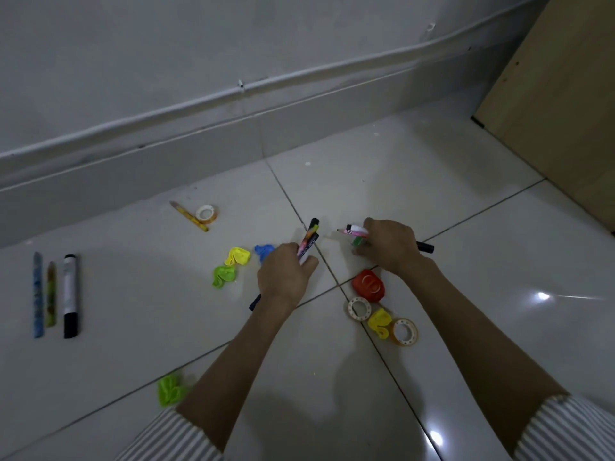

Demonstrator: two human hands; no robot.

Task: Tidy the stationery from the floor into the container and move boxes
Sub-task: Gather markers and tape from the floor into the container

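My left hand is shut on two markers with black caps that stick up past my fingers. My right hand is shut on a bunch of pens, pink and green ends to the left and a black end to the right. Around my hands lie yellow, green and blue balloons, a red balloon, a yellow balloon and two tape rolls. No container is in view.
At far left lie two pencils and a thick black-capped marker. A yellow pencil and a tape roll sit near the grey skirting. Another green balloon lies by my left sleeve. A wooden cabinet stands at right.
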